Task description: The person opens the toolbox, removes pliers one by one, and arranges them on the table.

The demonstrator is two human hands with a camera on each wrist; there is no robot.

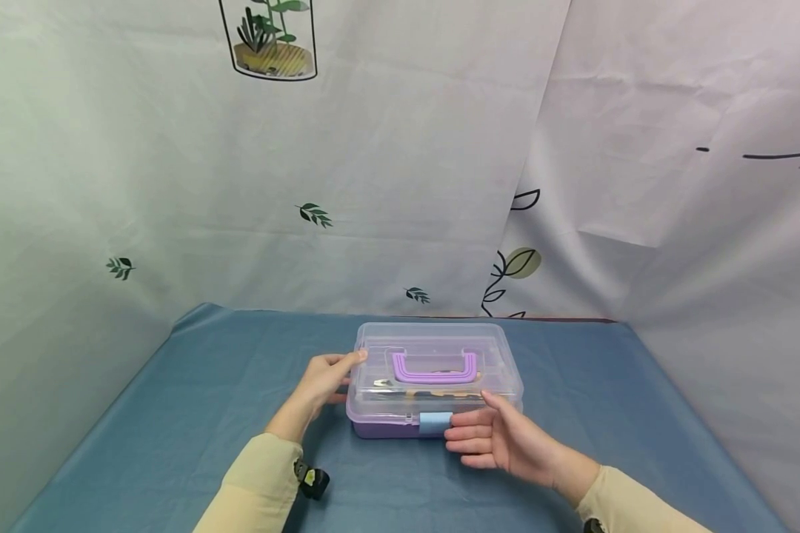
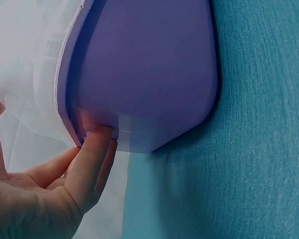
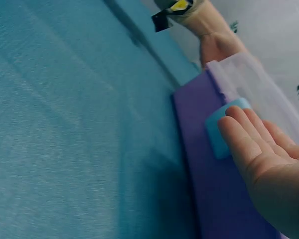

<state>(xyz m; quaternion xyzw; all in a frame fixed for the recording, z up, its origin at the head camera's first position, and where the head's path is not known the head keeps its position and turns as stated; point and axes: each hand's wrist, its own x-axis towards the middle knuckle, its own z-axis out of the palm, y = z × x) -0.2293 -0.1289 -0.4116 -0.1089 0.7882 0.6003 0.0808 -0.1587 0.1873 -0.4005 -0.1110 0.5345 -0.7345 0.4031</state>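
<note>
A storage box (image 1: 383, 430) with a purple base and a clear lid (image 1: 433, 339) stands closed on the blue cloth. On the lid lies a purple handle (image 1: 435, 377), and a light-blue latch (image 1: 435, 423) sits at the front. My left hand (image 1: 320, 381) holds the box's left end, thumb at the lid edge; in the left wrist view its fingers (image 2: 92, 154) touch the purple wall below the rim. Beside the latch is my right hand (image 1: 507, 444), fingers extended; in the right wrist view the fingertips overlap the latch (image 3: 219, 137), and contact is hard to tell.
Blue cloth (image 1: 173, 444) covers the table, with white leaf-print curtains (image 1: 400, 148) behind and at both sides. Through the lid some long yellowish and dark items show, too blurred to name. A black strap device (image 1: 312, 480) is on the left wrist.
</note>
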